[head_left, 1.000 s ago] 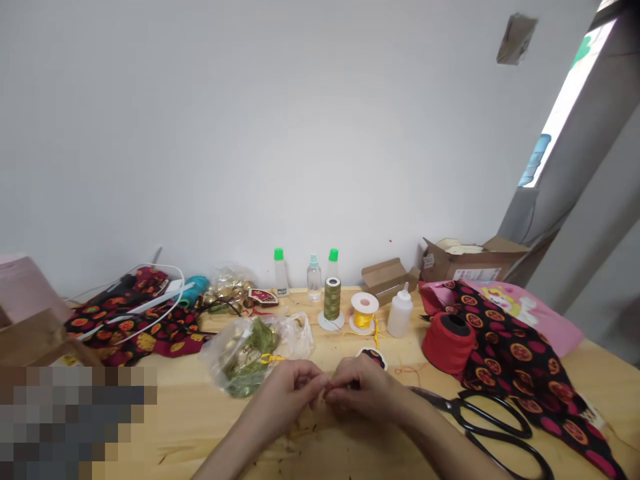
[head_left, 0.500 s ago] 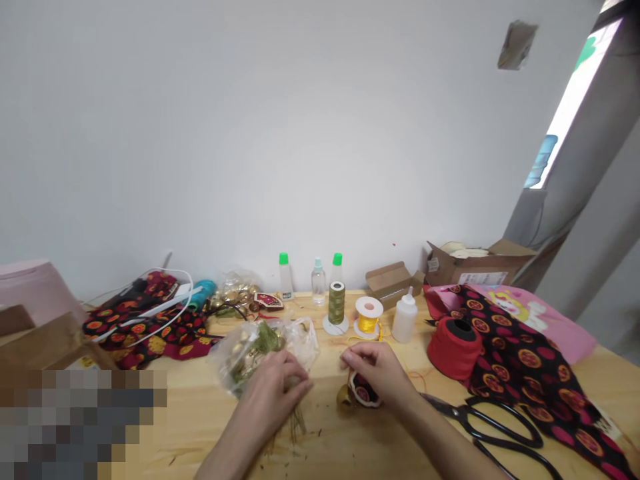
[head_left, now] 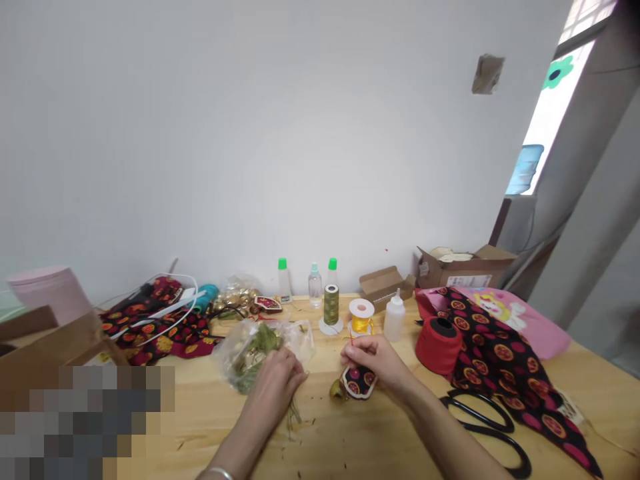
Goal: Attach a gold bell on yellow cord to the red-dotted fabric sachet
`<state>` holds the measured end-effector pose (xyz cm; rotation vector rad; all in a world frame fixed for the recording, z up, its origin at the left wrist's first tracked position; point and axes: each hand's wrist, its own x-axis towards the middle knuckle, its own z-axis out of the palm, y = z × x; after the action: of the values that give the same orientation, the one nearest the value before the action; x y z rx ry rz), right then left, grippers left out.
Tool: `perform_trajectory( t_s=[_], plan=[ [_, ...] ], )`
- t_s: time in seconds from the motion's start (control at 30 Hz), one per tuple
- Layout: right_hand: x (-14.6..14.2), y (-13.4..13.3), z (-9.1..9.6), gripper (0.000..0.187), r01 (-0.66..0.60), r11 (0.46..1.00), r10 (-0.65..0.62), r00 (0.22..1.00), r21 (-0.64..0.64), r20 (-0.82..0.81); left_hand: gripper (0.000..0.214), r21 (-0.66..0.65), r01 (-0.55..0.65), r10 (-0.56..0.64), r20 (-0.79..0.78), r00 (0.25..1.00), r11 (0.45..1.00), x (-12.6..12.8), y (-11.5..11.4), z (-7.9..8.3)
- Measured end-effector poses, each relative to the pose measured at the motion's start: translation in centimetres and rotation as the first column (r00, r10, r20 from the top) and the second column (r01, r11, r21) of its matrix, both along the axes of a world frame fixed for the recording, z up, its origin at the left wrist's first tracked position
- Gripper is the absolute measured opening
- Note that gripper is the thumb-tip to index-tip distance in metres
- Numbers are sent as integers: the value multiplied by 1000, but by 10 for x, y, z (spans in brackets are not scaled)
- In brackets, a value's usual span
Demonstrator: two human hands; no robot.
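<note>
Left hand [head_left: 274,385] is closed narrow around a bunch of thin olive-green tassel strands [head_left: 295,415]. The strands are seen hanging below the fist, their ends near the desk surface; the grip itself is hidden by the fingers. A clear plastic bag [head_left: 260,360] of gold bells and green tassels lies against that hand, on its far side. A metal bangle [head_left: 220,474] is worn on the left wrist.

Right hand [head_left: 374,360] is held in a narrow pinch at the top of a black fabric sachet [head_left: 357,383] printed with red and orange circles. The sachet lies tilted on the pale wooden desk [head_left: 380,443], below the right fingertips. A small gold bell [head_left: 337,391] is touching its left edge. Whether the sachet is lifted clear of the desk cannot be told. The two hands are near each other, well apart from the scissors.

Beyond the hands, an olive thread cone [head_left: 331,303] and a yellow cord spool [head_left: 361,319] stand on white bases, with a white plastic squeeze bottle [head_left: 395,320] just to the right. A red thread spool [head_left: 439,345] stands on a black fabric printed with red-and-gold medallions [head_left: 503,353]. Large black-handled scissors [head_left: 483,427] lie at the right of the desk. A brown cardboard box [head_left: 465,270] sits behind the fabric. Dark plant-like debris is scattered on the desk below the left hand.
</note>
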<state>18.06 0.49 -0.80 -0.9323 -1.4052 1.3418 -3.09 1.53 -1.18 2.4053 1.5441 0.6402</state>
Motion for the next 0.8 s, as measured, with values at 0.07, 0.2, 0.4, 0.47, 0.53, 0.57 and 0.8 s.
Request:
perform_trajectory(
  t_s=[0.07,0.2,0.4,0.47,0.53,0.57,0.8],
  plan=[
    [4,-2,2,34,-75,997,76,997,-23,34,14,26,35,-37,67,997,999,2,-3,3],
    [10,-5,5,38,-183,980,190,977,-78,98,18,-64,93,-69,313,947,994,7,-8,6],
    [15,-3,2,38,-207,969,228,960,-137,165,14,-164,275,-141,558,818,947,17,-14,3],
    [15,-2,0,38,-198,966,228,956,-169,183,16,-167,301,-174,525,833,939,19,-16,2],
    [13,-2,-3,37,-188,966,223,952,-178,208,20,-150,321,-224,452,863,935,20,-17,2],
    [12,-2,-4,36,-185,968,221,948,-168,228,20,-136,338,-256,419,871,931,20,-18,2],
    [11,-6,-3,38,-257,965,253,835,-59,488,23,-124,437,-383,309,870,891,23,-21,0]
  ],
)
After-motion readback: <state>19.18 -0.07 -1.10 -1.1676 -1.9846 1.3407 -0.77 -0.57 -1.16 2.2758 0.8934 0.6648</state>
